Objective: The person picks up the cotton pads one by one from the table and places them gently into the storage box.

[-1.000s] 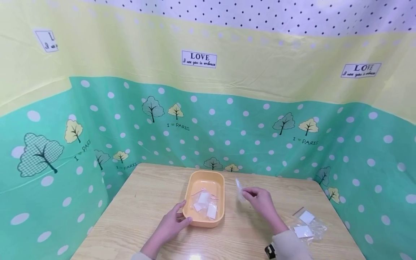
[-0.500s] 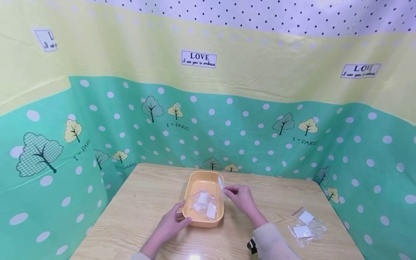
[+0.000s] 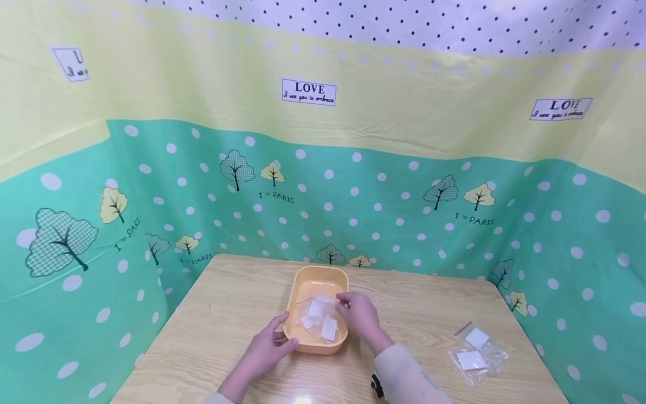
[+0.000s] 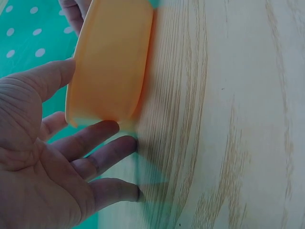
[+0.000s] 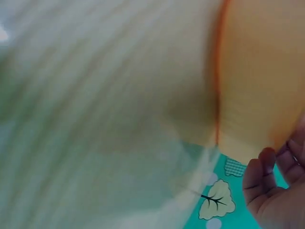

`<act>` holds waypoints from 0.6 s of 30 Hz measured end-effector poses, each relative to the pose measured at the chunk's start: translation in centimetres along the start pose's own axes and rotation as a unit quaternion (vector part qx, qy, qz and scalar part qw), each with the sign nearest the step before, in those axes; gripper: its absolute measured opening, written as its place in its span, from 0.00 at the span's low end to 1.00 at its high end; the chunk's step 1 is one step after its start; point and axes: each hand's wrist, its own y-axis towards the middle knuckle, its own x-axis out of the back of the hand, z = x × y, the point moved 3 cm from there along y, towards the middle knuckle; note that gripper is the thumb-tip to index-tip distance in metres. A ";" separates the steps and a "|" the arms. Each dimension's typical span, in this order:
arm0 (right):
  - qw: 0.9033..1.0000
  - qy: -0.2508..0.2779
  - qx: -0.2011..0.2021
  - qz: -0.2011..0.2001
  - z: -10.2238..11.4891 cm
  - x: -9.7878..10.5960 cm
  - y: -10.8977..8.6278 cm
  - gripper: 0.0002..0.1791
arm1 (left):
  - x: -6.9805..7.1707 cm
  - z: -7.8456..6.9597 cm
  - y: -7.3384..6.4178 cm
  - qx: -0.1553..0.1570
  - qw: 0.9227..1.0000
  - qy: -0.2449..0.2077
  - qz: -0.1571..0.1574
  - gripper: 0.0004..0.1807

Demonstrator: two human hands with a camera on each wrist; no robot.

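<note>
A yellow-orange plastic tray (image 3: 317,348) stands on the wooden table with several small clear zip bags (image 3: 313,314) in it, some with white squares inside. My left hand (image 3: 266,349) steadies the tray's left near corner, thumb at the rim; in the left wrist view, some fingers spread below the tray's wall (image 4: 112,57). Over the tray's right rim, my right hand (image 3: 360,315) pinches the edge of a clear plastic bag (image 3: 324,299) lowered onto the others. In the right wrist view that hand's fingers (image 5: 268,160) are curled beside the tray, and the bag is hidden.
Two more clear bags with white squares (image 3: 471,360) lie on the table's right side. The wooden table (image 3: 227,314) ends at the back against a green dotted curtain (image 3: 303,213), which also runs along both sides.
My right hand has carried the clear bag leftward from the table's right side, over the rim and down into the tray. The left hand and the tray have stayed in place.
</note>
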 end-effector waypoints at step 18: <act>0.979 -0.171 0.027 -0.107 -0.2 -2.2 -1.6 0.17 | 0.0 0.0 0.0 0.011 1.000 0.004 -0.005 0.46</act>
